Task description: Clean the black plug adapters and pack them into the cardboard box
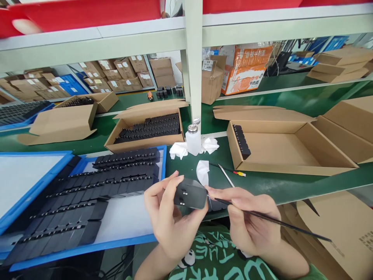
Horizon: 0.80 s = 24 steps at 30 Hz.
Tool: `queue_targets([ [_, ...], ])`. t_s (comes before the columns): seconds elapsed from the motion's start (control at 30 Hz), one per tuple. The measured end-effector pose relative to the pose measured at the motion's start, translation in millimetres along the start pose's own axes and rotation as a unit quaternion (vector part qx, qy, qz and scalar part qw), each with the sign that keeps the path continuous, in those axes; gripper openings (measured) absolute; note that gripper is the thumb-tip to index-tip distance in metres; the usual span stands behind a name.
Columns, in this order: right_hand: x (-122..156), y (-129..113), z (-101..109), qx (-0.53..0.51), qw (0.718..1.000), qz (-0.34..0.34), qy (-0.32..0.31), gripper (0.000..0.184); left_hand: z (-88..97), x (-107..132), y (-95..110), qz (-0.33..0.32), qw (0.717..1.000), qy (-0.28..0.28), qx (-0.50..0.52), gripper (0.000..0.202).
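Observation:
My left hand point(175, 217) is closed around a black power adapter point(190, 193), whose two metal prongs face up toward me. In my right hand point(253, 217) is a long, thin black stick-like tool point(285, 223), gripped like a pen. Its tip meets the adapter's right edge; whether it touches I cannot tell. Partly hidden behind my hands, more dark pieces point(218, 205) lie on the green bench. Just beyond are a white wipe point(203, 173), a silver pen-like tool point(226, 175) and a cable with a yellow and red plug point(239, 173).
On the left, a blue-rimmed tray point(131, 229) holds rows of black adapters. A white pump bottle point(193, 140) stands between crumpled wipes near a shelf post point(193, 58). One open carton point(145, 144) holds many adapters; the right carton point(291, 168) has one short row.

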State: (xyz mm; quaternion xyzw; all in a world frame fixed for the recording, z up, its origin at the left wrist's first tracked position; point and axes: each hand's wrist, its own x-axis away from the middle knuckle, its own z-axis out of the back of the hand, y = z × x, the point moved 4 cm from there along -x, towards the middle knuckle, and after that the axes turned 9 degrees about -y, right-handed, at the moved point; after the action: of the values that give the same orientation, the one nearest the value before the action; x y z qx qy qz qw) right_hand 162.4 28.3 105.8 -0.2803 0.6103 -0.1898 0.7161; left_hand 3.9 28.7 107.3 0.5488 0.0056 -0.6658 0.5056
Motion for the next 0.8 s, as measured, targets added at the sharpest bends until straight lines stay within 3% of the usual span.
queue_targets([
  [0.27,1.1,-2.1,-2.4,-0.008,1.000,0.008,0.006,0.048,2.6,3.3,0.9,-0.004,1.000,-0.003,-0.004,0.051],
  [0.43,7.4,3.2,-7.8,-0.006,0.997,0.032,0.076,0.042,3.0,2.8,1.2,-0.004,1.000,0.001,0.004,0.053],
  [0.8,6.2,2.2,-7.0,-0.001,0.997,0.041,0.066,0.043,1.2,1.7,2.4,-0.015,1.000,0.002,0.017,0.050],
])
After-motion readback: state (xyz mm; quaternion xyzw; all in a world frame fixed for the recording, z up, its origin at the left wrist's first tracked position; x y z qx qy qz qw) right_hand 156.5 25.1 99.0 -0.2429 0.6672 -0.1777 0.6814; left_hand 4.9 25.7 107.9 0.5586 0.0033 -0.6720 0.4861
